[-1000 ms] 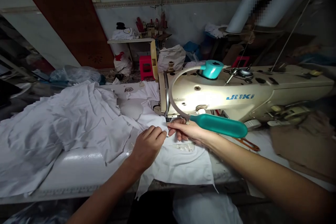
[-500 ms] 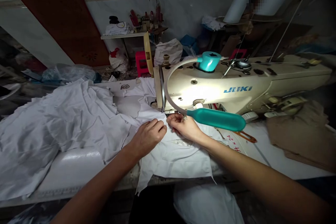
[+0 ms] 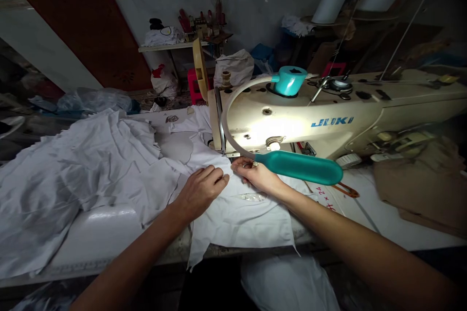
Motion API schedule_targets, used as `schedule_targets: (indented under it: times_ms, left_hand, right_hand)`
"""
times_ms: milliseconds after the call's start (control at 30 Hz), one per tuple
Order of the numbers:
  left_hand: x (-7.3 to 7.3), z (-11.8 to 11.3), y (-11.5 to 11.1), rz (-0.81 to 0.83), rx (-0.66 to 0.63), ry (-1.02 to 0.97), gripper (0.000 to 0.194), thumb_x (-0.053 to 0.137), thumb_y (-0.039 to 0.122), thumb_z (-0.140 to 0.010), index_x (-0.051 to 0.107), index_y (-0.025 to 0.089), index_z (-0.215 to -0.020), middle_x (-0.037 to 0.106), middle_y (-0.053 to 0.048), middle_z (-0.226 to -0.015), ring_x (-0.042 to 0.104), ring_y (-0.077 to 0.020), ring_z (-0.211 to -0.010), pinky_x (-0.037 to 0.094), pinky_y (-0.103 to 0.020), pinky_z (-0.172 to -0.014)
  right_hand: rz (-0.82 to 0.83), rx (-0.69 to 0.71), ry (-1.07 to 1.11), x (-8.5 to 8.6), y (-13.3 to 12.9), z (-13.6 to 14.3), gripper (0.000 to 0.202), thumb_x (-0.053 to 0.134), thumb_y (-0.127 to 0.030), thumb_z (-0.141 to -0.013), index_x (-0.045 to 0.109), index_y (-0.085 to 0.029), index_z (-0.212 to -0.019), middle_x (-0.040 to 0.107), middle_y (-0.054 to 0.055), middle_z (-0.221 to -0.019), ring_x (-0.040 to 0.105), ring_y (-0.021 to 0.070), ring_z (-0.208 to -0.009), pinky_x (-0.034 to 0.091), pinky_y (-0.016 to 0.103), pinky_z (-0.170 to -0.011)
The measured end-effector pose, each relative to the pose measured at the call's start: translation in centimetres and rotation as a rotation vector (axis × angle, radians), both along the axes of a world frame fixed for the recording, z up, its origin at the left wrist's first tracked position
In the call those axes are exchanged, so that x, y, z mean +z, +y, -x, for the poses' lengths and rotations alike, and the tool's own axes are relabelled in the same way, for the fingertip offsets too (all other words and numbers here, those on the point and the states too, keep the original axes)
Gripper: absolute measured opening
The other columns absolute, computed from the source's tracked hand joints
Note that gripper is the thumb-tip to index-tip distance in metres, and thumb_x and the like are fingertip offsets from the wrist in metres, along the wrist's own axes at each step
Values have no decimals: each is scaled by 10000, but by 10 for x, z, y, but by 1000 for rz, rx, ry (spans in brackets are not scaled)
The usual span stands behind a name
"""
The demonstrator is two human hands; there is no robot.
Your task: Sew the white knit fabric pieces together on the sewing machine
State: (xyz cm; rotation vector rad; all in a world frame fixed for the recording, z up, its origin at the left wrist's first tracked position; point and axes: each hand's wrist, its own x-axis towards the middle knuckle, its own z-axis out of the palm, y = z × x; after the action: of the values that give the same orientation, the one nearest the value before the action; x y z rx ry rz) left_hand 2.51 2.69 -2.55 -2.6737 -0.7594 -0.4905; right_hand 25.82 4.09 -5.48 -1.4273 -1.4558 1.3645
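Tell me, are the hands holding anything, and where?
The right hand seems to pinch the white cloth at its edge, by the sewing machine. The left hand lies curled on white cloth; I can't tell whether it grips.

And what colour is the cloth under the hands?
White, with no pattern visible; the cloth shows best in the head view.

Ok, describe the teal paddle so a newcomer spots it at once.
Find the cream sewing machine marked JUKI. A turquoise base sits on top, its pale neck curving down in front to the paddle, by the right hand. Its long rounded shape sets it apart from the stubby base of similar colour.
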Motion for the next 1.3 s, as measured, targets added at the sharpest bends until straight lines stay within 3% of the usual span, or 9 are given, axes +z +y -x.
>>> schedule_targets:
  times_ms: [167, 600, 867, 967, 1067, 1133, 1300]
  left_hand:
    - [-1, 0, 3, 13, -6, 26, 241, 456, 92, -1051, 628, 165, -1204, 683, -53, -1009, 635, -196, -914, 485, -316, -726]
    - [-2, 4, 0, 72, -36, 48, 193, 491, 112, -1052, 639, 170, -1162, 663, -45, -996, 599, -193, -880, 465, -322, -739]
    - [-3, 6, 0, 55, -38, 53, 199, 496, 96, -1040, 632, 174, -1162, 649, -47, -967, 595, -199, -875, 465, -322, -731]
    - [-4, 8, -1, 50, -33, 41, 215, 481, 88, -1041, 628, 174, -1173, 652, -52, -970, 599, -197, -879, 476, -320, -748]
    - [-4, 9, -1, 52, -45, 36, 215, 485, 97, -1044, 631, 173, -1183, 644, -43, -937, 597, -194, -858, 482, -319, -738]
    - [-4, 10, -1, 67, -55, 42, 209, 499, 105, -1042, 634, 166, -1190, 637, -40, -921, 595, -196, -853, 486, -319, -731]
    - [-3, 12, 0, 90, -65, 46, 236, 512, 101, -1036, 629, 152, -1234, 641, -47, -938, 603, -206, -866, 495, -324, -725]
  right_hand:
    - [2, 13, -27, 7, 1, 0, 369, 682, -547, -870, 705, -193, -972, 572, -15, -580, 441, 125, -521, 335, 257, -484]
    - [-35, -6, -112, 12, -5, 3, 349, 661, -522, -868, 726, -187, -940, 605, -19, -579, 495, 119, -473, 336, 237, -437]
    - [-155, 22, -178, 9, -2, 3, 280, 621, -427, -920, 740, -183, -989, 686, 29, -734, 602, 165, -581, 481, 285, -560]
    - [-258, 10, -262, 19, -19, 2, 259, 645, -361, -929, 762, -197, -1092, 748, 74, -944, 687, 232, -816, 549, 363, -796]
    - [-512, 84, -445, 28, -49, 3, 314, 573, -356, -1020, 729, -236, -1265, 724, 100, -1178, 668, 278, -1089, 512, 424, -1002]
    - [-648, 135, -596, 30, -68, 7, 367, 528, -366, -1059, 668, -249, -1377, 680, 123, -1262, 635, 289, -1152, 518, 441, -1012]
    - [-717, 167, -827, 23, -90, 14, 454, 561, -434, -1046, 615, -228, -1447, 623, 172, -1345, 569, 339, -1203, 533, 509, -993]
